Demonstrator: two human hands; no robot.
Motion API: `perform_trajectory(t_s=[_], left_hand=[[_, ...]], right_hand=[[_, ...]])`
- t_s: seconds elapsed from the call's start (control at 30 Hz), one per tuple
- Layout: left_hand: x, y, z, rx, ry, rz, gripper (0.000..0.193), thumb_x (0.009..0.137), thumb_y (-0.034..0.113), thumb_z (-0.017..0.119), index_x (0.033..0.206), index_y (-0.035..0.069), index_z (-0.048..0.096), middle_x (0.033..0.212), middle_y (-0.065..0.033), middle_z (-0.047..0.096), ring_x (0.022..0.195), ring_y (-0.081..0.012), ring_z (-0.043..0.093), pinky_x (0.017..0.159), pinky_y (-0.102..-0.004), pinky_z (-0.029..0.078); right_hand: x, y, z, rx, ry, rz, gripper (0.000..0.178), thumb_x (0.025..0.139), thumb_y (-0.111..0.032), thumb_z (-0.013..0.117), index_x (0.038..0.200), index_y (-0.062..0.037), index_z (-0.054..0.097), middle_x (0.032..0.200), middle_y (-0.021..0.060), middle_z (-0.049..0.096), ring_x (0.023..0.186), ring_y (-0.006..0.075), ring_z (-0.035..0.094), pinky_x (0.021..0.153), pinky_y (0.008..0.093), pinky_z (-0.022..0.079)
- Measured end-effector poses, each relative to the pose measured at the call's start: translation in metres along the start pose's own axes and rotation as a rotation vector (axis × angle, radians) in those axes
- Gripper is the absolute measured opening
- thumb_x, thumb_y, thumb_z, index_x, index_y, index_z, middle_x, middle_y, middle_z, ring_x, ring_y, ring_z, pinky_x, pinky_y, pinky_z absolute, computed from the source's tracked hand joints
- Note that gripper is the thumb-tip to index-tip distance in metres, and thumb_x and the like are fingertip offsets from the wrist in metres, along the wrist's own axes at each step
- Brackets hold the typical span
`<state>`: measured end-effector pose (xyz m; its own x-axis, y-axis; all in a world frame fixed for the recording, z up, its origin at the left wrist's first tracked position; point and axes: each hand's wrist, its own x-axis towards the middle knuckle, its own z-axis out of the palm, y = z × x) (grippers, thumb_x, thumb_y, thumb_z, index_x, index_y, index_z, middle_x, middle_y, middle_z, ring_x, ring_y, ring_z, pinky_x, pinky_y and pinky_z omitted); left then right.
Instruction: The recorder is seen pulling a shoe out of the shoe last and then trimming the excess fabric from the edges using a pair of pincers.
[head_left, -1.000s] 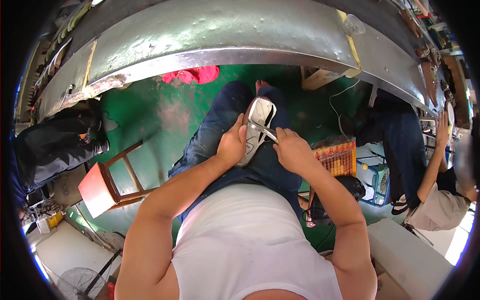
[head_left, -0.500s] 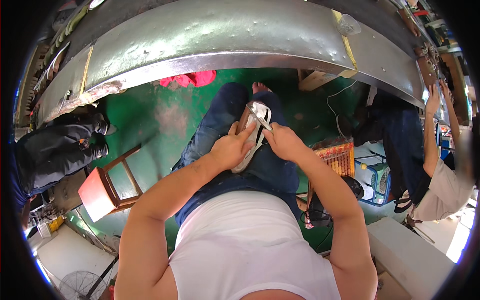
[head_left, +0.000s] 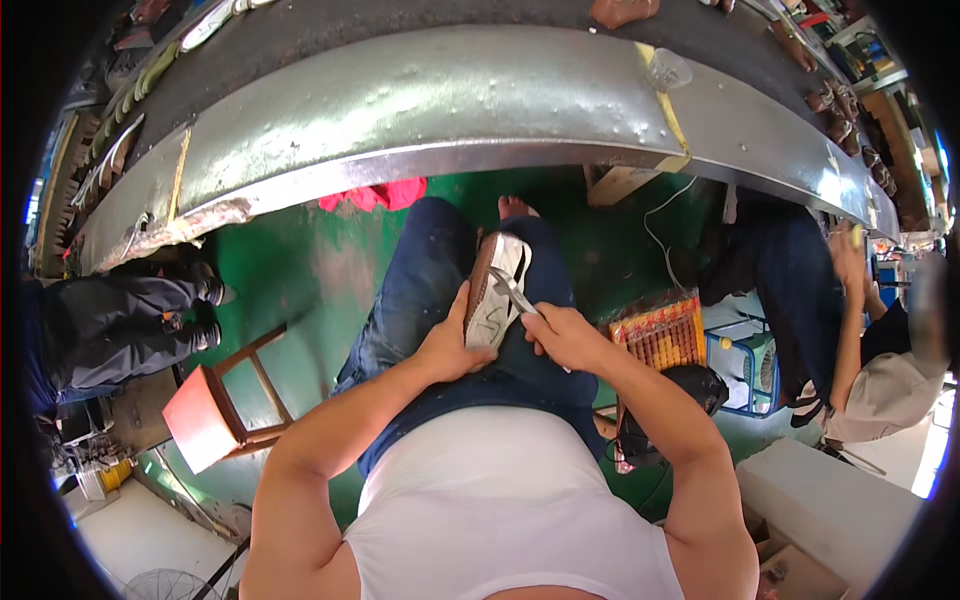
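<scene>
On my lap lies a white shoe with a brown sole edge, its toe end pointing away from me. My left hand is closed round its near end, with fingers along the brown edge and the palm by the heel. In my right hand is a slim, curved metal hand tool, and its exact kind is not clear. The tool's far end rests against the shoe's upper, close to the sole edge. A dark opening or strap line shows on the shoe's right side.
A metal-edged conveyor bench crosses ahead, bearing shoes and a clear cup. A red stool stands left, a beaded seat right. Other people work at both sides. Red cloth lies under the bench.
The shoe has turned and come nearer to me, showing more brown sole edge. My left hand has slid back to its near end. My right hand has drawn the tool back toward me.
</scene>
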<state>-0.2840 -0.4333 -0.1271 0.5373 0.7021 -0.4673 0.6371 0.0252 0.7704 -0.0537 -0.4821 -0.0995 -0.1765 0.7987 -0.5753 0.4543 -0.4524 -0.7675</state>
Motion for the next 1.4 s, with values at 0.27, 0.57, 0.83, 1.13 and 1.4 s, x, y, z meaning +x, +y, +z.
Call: perform_trajectory(t_s=[0.27,0.57,0.83,1.13,1.4], left_hand=[[-0.012,0.046,-0.091,0.21,0.194,0.255,0.078,0.074,0.016,0.08,0.138,0.001,0.039,0.104,-0.0244,0.068,0.095,-0.034,0.069,0.083,-0.0403,0.055],[0.085,0.059,-0.052,-0.52,0.052,-0.022,0.057,0.084,0.022,0.079,0.127,-0.004,0.054,0.109,-0.0109,0.065,0.099,-0.0173,0.062,0.088,-0.0304,0.05],[0.013,-0.006,-0.025,0.074,0.028,0.054,0.051,0.088,0.025,0.068,0.132,0.002,0.057,0.106,-0.0261,0.067,0.096,-0.037,0.067,0.084,-0.038,0.053],[0.0,-0.003,-0.003,0.135,0.405,0.345,0.013,0.089,0.012,0.066,0.085,0.0,0.067,0.078,-0.0178,0.064,0.065,-0.0351,0.062,0.059,-0.0391,0.049],[0.007,-0.019,0.008,0.016,0.255,0.221,0.021,0.097,0.018,0.056,0.098,-0.001,0.066,0.097,-0.0196,0.066,0.089,-0.0384,0.065,0.075,-0.0396,0.053]], right_hand=[[-0.021,0.06,0.001,0.435,0.281,-0.042,0.042,0.105,-0.034,0.042,0.106,0.004,0.058,0.084,0.008,0.065,0.069,0.0139,0.064,0.064,0.0287,0.05],[-0.028,0.056,-0.005,0.423,0.129,-0.066,0.033,0.094,-0.021,0.063,0.113,0.0041,0.056,0.082,0.0041,0.063,0.068,0.0121,0.061,0.063,0.0283,0.049],[-0.057,0.019,-0.008,-0.122,-0.069,-0.006,0.027,0.092,-0.019,0.061,0.112,-0.0014,0.057,0.078,0.0137,0.062,0.072,0.0258,0.06,0.069,0.0368,0.048],[-0.04,-0.012,-0.015,-0.249,-0.204,-0.054,0.027,0.09,-0.021,0.063,0.108,0.0002,0.06,0.08,0.0145,0.064,0.075,0.0242,0.063,0.072,0.0373,0.049],[-0.004,-0.03,-0.053,0.1,-0.656,0.51,0.031,0.09,-0.028,0.066,0.094,0.003,0.062,0.08,0.0132,0.067,0.071,0.0241,0.066,0.066,0.0396,0.053]])
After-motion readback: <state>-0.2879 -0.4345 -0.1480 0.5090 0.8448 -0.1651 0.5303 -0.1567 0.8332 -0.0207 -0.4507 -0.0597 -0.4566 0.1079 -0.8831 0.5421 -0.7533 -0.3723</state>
